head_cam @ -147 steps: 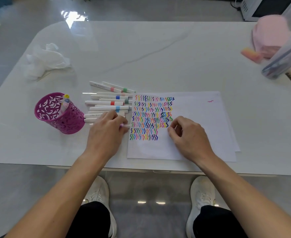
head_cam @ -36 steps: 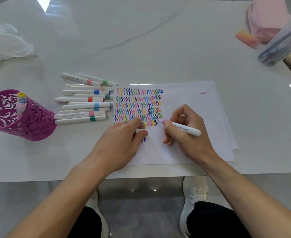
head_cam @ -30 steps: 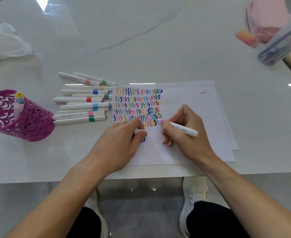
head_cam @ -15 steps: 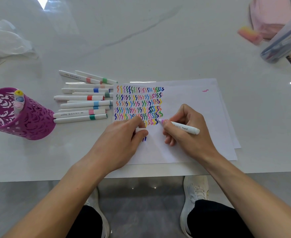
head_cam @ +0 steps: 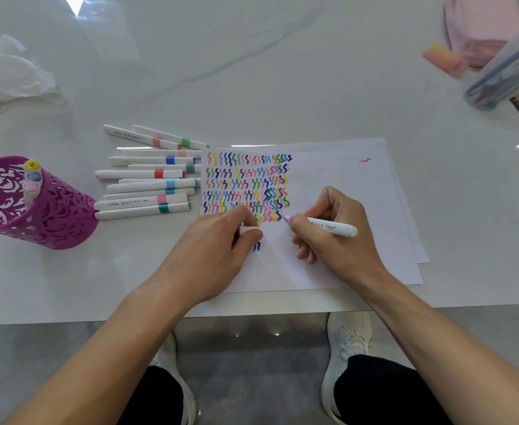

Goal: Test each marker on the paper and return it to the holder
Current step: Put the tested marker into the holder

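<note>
Our right grip (head_cam: 338, 240) is closed in a writing pinch round a white marker (head_cam: 333, 227). Its pale purple tip touches the paper (head_cam: 344, 185) at the right end of a low row of squiggles. Our left grip (head_cam: 218, 250) rests on the paper, fingers curled round what looks like the cap (head_cam: 250, 231). We judge the test stroke is under way. Next we must cap the marker and carry it left, past the loose markers (head_cam: 148, 185) on the tabletop (head_cam: 252, 72), to the magenta holder (head_cam: 53, 216). Nearly five seconds ago our left grip lay on the loose markers and our right held none.
</note>
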